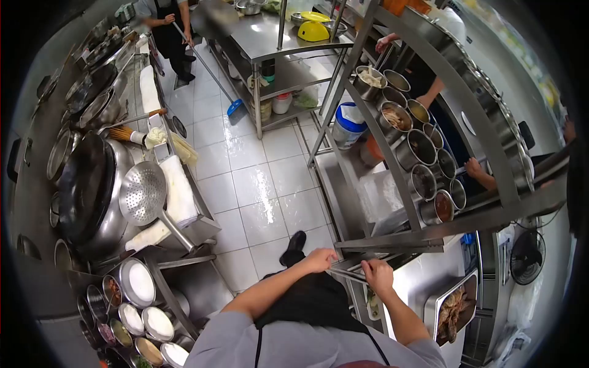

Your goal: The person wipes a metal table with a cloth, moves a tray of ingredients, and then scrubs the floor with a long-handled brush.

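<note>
My left hand is closed in front of my dark apron, just short of the corner of the steel shelf rack. To its right, my right hand is also closed, its fingers curled in beside the metal rails at the rack's end. Whatever either hand might hold is hidden or too small to name. Close to the right forearm stands a steel tray with brown cooked meat. Steel pots of ingredients line the rack ahead.
On the left, a wok and a perforated strainer rest by the stove, above tubs of white powder. Up the tiled floor, a person holds a blue broom. Another person's hand shows behind the rack.
</note>
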Available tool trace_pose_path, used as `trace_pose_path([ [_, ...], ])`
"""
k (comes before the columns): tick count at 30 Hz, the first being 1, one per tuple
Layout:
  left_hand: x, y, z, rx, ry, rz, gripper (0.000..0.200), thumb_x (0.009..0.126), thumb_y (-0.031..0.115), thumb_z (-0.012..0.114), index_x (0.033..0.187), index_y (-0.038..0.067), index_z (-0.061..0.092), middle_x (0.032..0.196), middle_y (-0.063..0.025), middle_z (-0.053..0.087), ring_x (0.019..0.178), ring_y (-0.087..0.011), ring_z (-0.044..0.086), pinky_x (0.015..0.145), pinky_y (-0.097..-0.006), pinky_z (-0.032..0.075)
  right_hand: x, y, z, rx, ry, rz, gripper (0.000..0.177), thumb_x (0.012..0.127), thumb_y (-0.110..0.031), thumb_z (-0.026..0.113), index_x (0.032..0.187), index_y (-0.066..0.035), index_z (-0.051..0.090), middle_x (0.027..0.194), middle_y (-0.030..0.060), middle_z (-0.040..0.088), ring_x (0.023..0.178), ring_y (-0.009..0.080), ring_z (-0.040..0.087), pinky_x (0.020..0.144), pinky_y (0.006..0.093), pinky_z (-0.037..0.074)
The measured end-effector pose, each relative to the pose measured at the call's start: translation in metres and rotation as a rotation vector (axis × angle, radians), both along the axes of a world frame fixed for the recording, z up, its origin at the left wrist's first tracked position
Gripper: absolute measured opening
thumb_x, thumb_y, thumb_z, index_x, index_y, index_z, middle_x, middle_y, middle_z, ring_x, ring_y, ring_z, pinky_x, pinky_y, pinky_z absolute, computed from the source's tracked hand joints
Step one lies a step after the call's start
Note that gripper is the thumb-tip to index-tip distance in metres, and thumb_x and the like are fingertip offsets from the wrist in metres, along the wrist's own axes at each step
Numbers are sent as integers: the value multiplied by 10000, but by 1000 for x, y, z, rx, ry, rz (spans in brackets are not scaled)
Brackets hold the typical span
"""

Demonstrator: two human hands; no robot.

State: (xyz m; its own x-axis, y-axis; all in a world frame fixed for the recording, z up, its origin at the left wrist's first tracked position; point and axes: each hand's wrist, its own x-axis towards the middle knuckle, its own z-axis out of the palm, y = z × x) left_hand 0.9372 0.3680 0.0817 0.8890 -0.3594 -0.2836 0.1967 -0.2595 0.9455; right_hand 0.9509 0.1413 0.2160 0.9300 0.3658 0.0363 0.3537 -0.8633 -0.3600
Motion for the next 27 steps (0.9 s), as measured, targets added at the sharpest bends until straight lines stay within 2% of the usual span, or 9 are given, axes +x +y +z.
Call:
trace_pose_path([
  [3,-47,5,-17,92,-41,-70,312,721,10,559,1015,31,660,759,-117,685,710,-246,669,675,-348,522,-1,-3,-6,-31,-23,3,387,878,-326,609,638,-24,592,672,195,597,663,401,591,595,485,454],
  [4,-59,9,-20,188,73,-95,297,708,47,560,975,61,687,910,-153,692,878,-304,661,786,-384,522,-2,-5,-8,-44,-3,-5,405,883,-335,605,632,-19,580,664,198,594,652,406,586,594,486,454],
  [5,-74,12,-23,258,12,-57,285,692,37,557,937,58,700,953,-168,687,932,-315,652,816,-395,514,-2,-4,-8,-46,-35,2,414,886,-344,603,628,-22,579,655,200,592,644,408,586,591,486,454],
  [9,-128,40,-52,462,238,-42,308,708,78,564,985,92,698,992,-155,687,971,-327,643,844,-416,507,-1,-10,-17,-93,-56,0,414,893,-382,586,679,-27,584,693,205,613,669,417,597,598,499,461],
  [12,-177,58,-114,547,276,14,266,724,147,606,965,112,710,956,-150,696,932,-321,656,835,-425,511,-3,-8,-10,-88,4,-12,404,897,-396,571,728,-30,608,713,209,629,695,421,610,616,507,469],
  [17,-231,74,-72,598,505,168,179,727,129,603,863,118,719,869,-131,706,818,-296,681,757,-401,539,-3,-12,-12,-79,49,-18,386,894,-396,576,787,-31,638,735,203,652,725,422,624,634,503,481],
  [22,-288,40,-69,713,289,352,202,719,124,628,899,112,719,948,-131,698,921,-299,659,840,-400,520,-7,-15,-9,-59,0,17,343,895,-371,569,812,-44,637,748,213,653,746,424,630,674,509,489],
  [25,-315,-2,-37,619,369,445,219,701,120,654,910,104,716,992,-137,690,963,-306,644,871,-396,506,-5,-20,-18,-83,-28,49,311,895,-345,563,815,-52,630,761,223,652,758,421,634,689,512,493],
  [27,-345,-26,-49,610,298,496,257,691,115,672,945,96,706,894,-133,686,873,-291,653,805,-391,517,-6,-21,-24,-115,-61,79,290,891,-330,561,825,-58,637,774,224,654,769,415,638,700,509,500],
])
